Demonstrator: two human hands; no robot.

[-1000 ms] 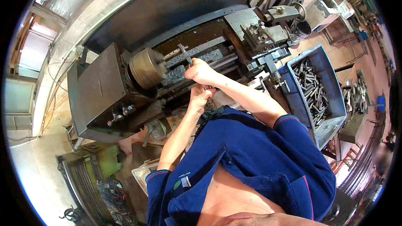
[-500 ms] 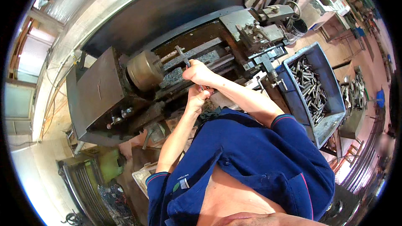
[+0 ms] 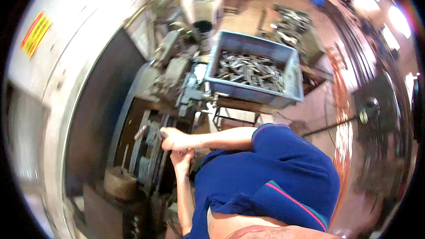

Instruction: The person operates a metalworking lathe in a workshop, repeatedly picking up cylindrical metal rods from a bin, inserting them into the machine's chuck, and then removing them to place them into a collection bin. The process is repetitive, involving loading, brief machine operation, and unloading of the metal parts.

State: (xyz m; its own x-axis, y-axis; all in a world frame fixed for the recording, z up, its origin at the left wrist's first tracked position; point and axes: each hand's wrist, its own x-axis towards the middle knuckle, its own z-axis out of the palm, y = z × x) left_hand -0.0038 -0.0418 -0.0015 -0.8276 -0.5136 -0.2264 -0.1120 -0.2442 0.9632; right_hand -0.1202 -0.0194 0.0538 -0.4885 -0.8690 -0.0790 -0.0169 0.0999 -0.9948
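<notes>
The right hand is closed around a small dark handle on the lathe carriage; the left hand sits just below it, grip unclear. Turn steadily, keeping fingers away from the chuck beyond the hands.

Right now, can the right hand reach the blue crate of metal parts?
Probably yes. The right hand rests on the lathe, the blue crate stands just beyond it, and nothing visibly blocks the way.

blue crate probably on stand, metal parts inside
</notes>
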